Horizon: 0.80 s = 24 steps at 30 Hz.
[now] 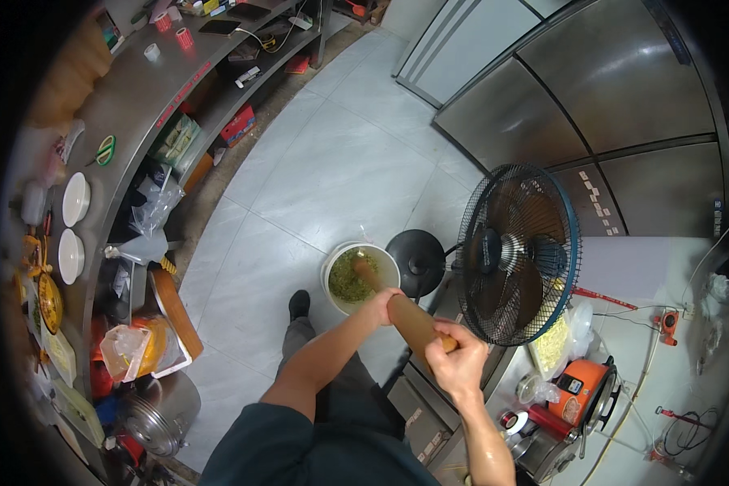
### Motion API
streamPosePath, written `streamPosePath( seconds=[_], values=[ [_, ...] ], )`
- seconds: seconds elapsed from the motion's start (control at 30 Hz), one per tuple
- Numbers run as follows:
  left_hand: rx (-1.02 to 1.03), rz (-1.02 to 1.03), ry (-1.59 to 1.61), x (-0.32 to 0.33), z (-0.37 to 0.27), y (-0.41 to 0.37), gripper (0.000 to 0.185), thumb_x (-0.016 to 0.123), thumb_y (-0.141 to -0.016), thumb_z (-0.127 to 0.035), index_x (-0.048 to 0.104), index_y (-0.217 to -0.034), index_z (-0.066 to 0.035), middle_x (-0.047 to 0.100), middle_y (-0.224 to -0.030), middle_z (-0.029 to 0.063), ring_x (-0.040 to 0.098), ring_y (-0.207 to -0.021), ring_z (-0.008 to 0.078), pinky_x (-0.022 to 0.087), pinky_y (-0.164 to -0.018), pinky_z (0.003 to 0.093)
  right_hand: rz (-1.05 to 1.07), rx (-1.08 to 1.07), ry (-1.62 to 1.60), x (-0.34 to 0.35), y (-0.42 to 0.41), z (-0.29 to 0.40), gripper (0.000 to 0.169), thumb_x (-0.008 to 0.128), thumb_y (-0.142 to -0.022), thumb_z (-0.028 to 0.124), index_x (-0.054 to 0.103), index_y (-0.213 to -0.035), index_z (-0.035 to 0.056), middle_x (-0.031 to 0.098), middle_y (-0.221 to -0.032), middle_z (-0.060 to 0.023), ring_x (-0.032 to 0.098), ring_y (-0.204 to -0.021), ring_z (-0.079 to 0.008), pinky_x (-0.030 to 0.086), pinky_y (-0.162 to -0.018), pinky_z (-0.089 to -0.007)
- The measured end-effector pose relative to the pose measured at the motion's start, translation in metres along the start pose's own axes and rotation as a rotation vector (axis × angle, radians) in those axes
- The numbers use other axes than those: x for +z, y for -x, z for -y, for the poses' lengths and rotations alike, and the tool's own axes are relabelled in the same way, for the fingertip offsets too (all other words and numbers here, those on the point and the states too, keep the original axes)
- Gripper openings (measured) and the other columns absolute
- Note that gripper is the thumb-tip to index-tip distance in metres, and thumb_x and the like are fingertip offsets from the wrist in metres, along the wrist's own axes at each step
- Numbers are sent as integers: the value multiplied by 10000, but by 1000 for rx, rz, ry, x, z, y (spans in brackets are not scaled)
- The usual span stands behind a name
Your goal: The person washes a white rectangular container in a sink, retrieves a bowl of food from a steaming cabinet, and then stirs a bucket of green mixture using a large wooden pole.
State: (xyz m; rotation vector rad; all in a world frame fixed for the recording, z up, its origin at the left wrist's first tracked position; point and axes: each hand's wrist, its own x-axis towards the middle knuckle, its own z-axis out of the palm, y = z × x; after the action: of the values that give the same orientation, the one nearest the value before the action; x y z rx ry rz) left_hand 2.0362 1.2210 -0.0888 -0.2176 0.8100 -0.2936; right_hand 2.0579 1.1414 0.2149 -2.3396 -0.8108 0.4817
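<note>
Both of my hands grip one thick wooden pestle (414, 325), which slants from the upper end near my body down into a white plastic bucket (390, 267). Lower on the shaft, close to the bucket's rim, is my left hand (389, 305). Around the upper end wraps my right hand (460, 354). Inside the bucket lies a chopped green mash (344, 280), and the pestle's lower end is sunk in it. The bucket stands on the tiled floor (316, 164), just ahead of my shoe (300, 304).
A pedestal fan (519, 252) on a round black base (418, 262) stands right of the bucket. On the left runs a steel counter (124, 91) holding white bowls (76, 199) and green-handled scissors (104, 150). A steel refrigerator (522, 109) and an orange cooker (585, 389) are at right.
</note>
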Motion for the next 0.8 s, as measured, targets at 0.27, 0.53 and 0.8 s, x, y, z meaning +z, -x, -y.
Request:
streamPosePath(
  seconds=[0.27, 0.53, 0.8],
  values=[
    [26, -51, 28, 6, 5, 36, 175, 618, -845, -245, 593, -771, -88, 630, -770, 94, 628, -720, 270, 544, -707, 431, 33, -47, -50, -26, 10, 11, 280, 681, -690, 118, 710, -929, -26, 722, -1006, -180, 719, -923, -283, 544, -848, -333],
    [127, -45, 127, 2, 54, 38, 172, 607, -841, -243, 604, -814, -73, 642, -813, 109, 628, -768, 283, 535, -743, 446, 249, -28, -74, -70, 21, 33, 397, 729, -705, 192, 711, -1029, -36, 698, -1101, -214, 700, -1004, -310, 530, -906, -353],
    [49, -59, 90, -51, 56, 34, 144, 630, -828, -228, 607, -839, -86, 634, -796, 114, 624, -759, 276, 528, -739, 435, 273, 54, -7, -26, 42, 11, 294, 727, -686, 159, 739, -941, 11, 709, -1083, -173, 707, -957, -326, 562, -850, -353]
  ],
)
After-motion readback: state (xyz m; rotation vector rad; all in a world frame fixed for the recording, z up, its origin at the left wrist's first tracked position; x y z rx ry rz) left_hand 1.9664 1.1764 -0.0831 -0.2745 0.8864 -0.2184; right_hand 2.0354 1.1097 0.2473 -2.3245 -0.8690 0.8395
